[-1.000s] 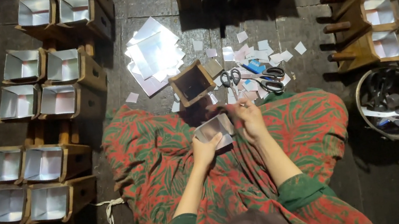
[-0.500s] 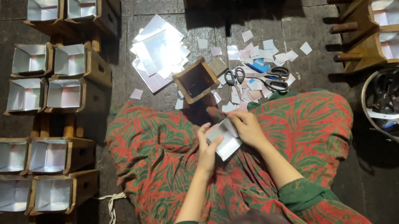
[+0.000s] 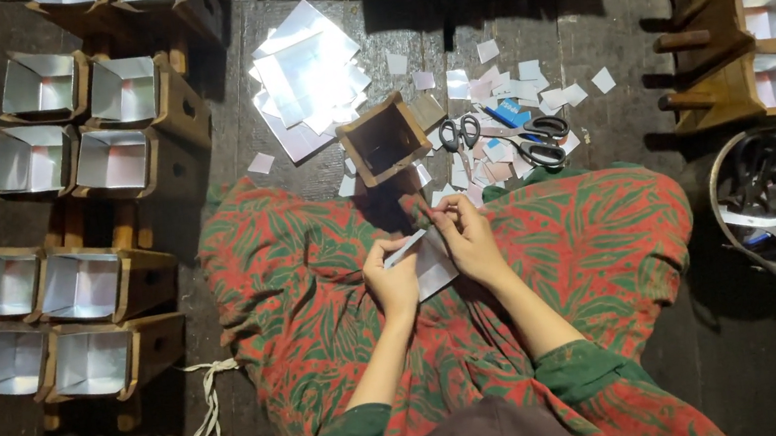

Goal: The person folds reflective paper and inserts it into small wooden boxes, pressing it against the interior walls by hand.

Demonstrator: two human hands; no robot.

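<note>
Over my lap, which is covered in red and green patterned cloth, both hands grip one white paper sheet (image 3: 432, 260). My left hand (image 3: 392, 277) pinches its left edge. My right hand (image 3: 466, 235) holds its upper right part with the fingers curled. Just beyond my knees an unlined wooden box (image 3: 384, 139) stands on the dark floor, tilted, with its open mouth up. Part of the sheet is hidden under my right hand.
A pile of white sheets (image 3: 306, 71) lies beyond the box. Paper scraps and two pairs of scissors (image 3: 462, 131) (image 3: 538, 140) lie to its right. Paper-lined wooden boxes (image 3: 83, 288) stand in rows at left, more at upper right (image 3: 752, 85). A metal bowl (image 3: 728, 171) at right holds scissors.
The view has shifted slightly, with the scene sitting lower in frame. My hands have turned and worked the sheet over my lap; both have kept hold of it.
</note>
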